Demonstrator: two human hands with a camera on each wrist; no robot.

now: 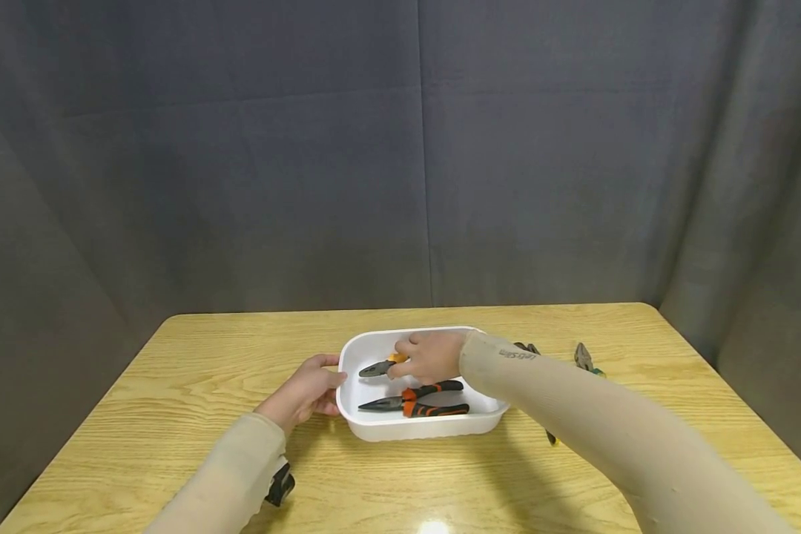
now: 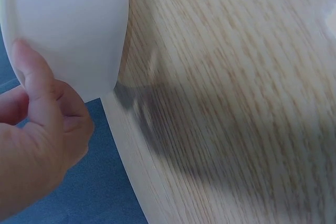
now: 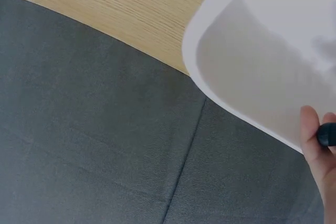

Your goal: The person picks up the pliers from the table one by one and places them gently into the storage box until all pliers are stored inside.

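Observation:
A white plastic basin (image 1: pixel 427 429) sits mid-table. At its left end my left hand (image 1: pixel 310 389) grips the rim, and in the left wrist view that hand (image 2: pixel 44 114) pinches the basin wall (image 2: pixel 79 30) between thumb and fingers. My right hand (image 1: pixel 430 357) reaches inside and holds pliers (image 1: pixel 376 368) with yellow-orange on the handle, jaws pointing left; the hand covers most of the handles. A dark handle end (image 3: pixel 326 135) shows in the right hand (image 3: pixel 320 169) in the right wrist view. Nearer me in the basin lie long-nose pliers (image 1: pixel 383 404) with black-and-orange handles.
Pliers (image 1: pixel 584 357) with a green handle lie on the wooden table (image 1: pixel 207 371) at the right, partly behind the right sleeve (image 1: pixel 574 415). Another dark tool (image 1: pixel 529 347) and a black-and-yellow handle end (image 1: pixel 551 437) show beside that arm. A grey curtain (image 1: pixel 307 185) hangs behind.

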